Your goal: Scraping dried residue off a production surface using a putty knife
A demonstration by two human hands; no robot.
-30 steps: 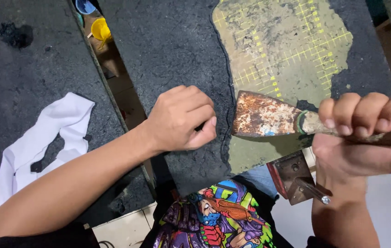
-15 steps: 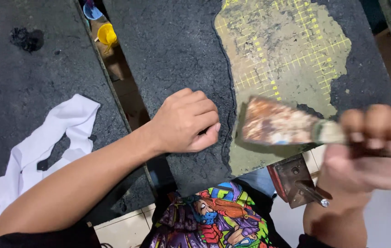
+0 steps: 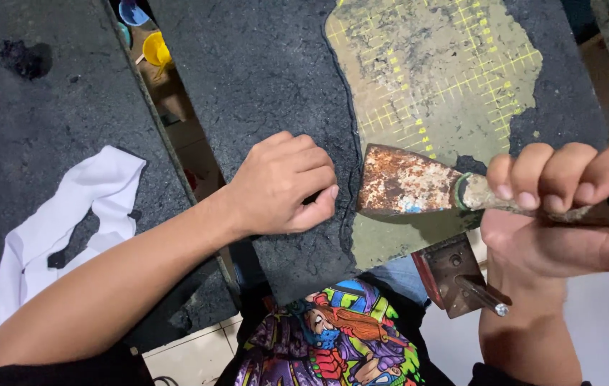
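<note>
Fingers (image 3: 533, 175) of the right hand (image 3: 569, 214) are wrapping tight around the grimy handle of a rusty, broad-bladed metal scraper (image 3: 404, 181). Left hand (image 3: 283, 186) is curling loosely, knuckles down, pressing on the black crusted coating (image 3: 261, 86); it is grasping nothing visible.

Landmark: the scraper blade. Its edge is lying against the ragged border of the coating, just beside the left fingertips.

Progress, judged: above the blade a large patch of green cutting mat with yellow grid lines (image 3: 447, 78) is showing bare, with grey residue streaks. Left of the blade most of the coating is remaining in place, as is a strip far right.

Below the blade a rusty metal bracket with a bolt (image 3: 458, 275) is projecting. Far left a white cloth (image 3: 61, 221) is lying on a second dark worktop (image 3: 33, 107). No packages, labels or signs are showing.
</note>
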